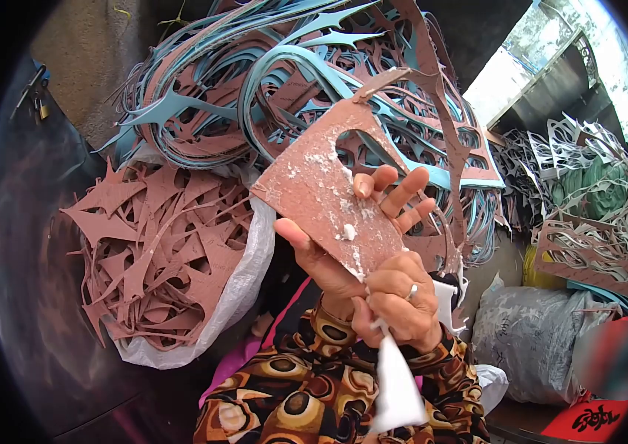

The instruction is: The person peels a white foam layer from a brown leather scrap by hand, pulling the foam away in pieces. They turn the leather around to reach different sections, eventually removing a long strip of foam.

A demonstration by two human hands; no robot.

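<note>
A reddish-brown sheet offcut (314, 196) with a cut-out hole and patches of white fluff lies across my left hand (321, 270). The thumb shows at the sheet's left edge, and the fingertips curl up at its right side. My right hand (403, 300), wearing a ring, is closed at the sheet's lower corner, its fingers pinched on a white strip (397, 385). That strip hangs below the fist and is smeared by motion. A small white clump (347, 232) sits on the sheet. Where the strip meets the sheet is hidden by my fingers.
A white sack (251, 259) full of brown scraps (166, 244) stands at left. Behind the sheet rises a heap of blue and brown offcuts (203, 111). At right are grey-white offcuts (588, 170), a wrapped grey bundle (525, 340) and a red item (595, 420). A padlock (41, 109) hangs upper left.
</note>
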